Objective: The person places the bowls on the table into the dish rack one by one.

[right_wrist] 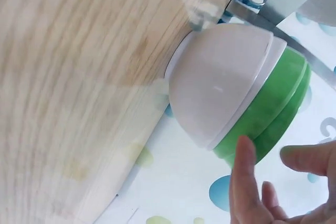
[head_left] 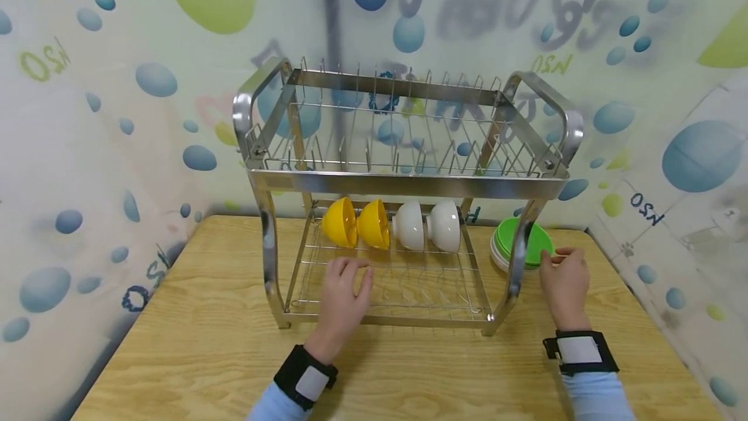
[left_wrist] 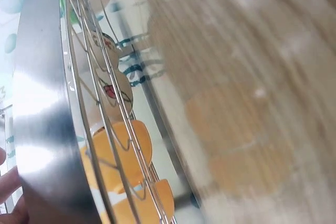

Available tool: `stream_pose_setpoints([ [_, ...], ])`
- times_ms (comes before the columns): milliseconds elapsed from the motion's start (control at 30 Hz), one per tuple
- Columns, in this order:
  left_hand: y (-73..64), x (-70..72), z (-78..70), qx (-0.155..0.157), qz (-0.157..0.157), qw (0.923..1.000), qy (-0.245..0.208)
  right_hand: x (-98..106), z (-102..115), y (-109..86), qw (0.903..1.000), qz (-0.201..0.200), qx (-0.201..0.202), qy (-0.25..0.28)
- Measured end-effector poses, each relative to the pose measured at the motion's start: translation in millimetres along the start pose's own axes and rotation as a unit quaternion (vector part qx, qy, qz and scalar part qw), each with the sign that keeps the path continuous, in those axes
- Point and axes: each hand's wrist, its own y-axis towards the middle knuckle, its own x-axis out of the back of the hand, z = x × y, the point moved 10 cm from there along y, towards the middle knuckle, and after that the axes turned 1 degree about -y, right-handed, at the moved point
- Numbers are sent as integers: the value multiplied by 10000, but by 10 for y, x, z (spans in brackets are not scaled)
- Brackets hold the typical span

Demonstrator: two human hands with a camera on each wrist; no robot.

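Two yellow bowls (head_left: 337, 222) and two white bowls (head_left: 409, 226) stand on their sides in a row along the back of the dish rack's lower tier (head_left: 382, 325). In front of them my left hand (head_left: 343, 294) hovers over the tier's front, fingers loosely bent and holding nothing. Right of the rack is a stack of bowls, green bowls (head_left: 540, 244) nested on top of white ones (right_wrist: 223, 72). My right hand (head_left: 565, 281) is at the stack's right side, its fingertips right by the green rim. The right wrist view shows the thumb (right_wrist: 310, 158) and forefinger (right_wrist: 244, 169) spread apart.
The metal rack's upper tier (head_left: 409, 184) holds upright wire dividers and overhangs the lower one. A rack leg (head_left: 519, 258) stands between the lower tier and the stack. The wooden table (head_left: 204, 343) backs onto a patterned wall (head_left: 87, 148).
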Motion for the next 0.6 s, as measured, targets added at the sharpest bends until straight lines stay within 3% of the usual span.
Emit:
stream_pose_setpoints([
  [300,14,186,118,19,-190,9995,251,-107,-116,158,9954,779,-314,-451],
  [600,27,320,191,50,-330,9990,304,-245,-111,333,9854,1439,-57,-904],
])
